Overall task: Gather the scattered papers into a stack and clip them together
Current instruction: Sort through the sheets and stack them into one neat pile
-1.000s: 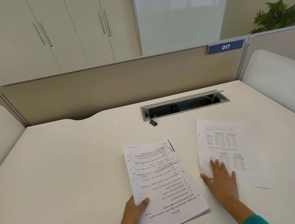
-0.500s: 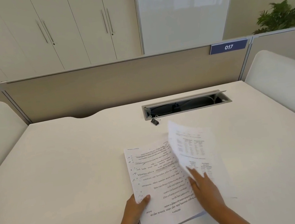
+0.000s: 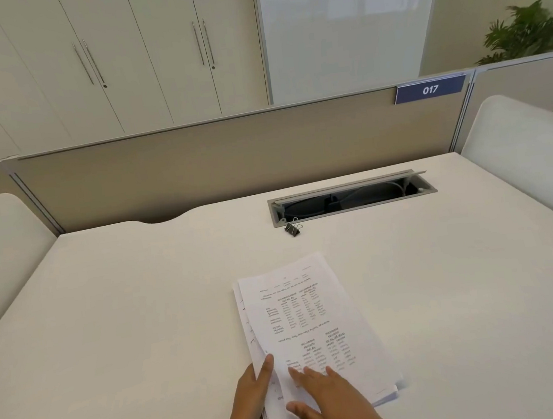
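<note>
A stack of printed papers (image 3: 315, 322) lies on the white desk (image 3: 127, 329) near its front edge, with a sheet of tables on top and slightly askew. My left hand (image 3: 252, 398) grips the stack's near left edge, thumb on top. Flat on the top sheet rests my right hand (image 3: 331, 399), fingers spread, at the stack's near end. A small black binder clip (image 3: 292, 228) sits apart on the desk, beyond the stack, just in front of the cable slot.
An open grey cable slot (image 3: 353, 197) is set into the desk at the back. A beige partition (image 3: 228, 159) with a blue "017" label (image 3: 429, 89) closes the far side. White rounded panels (image 3: 530, 152) flank the desk left and right.
My right hand slid the loose sheet leftwards from the desk onto the stack, where it now lies on top. My left hand kept its hold on the stack's edge.
</note>
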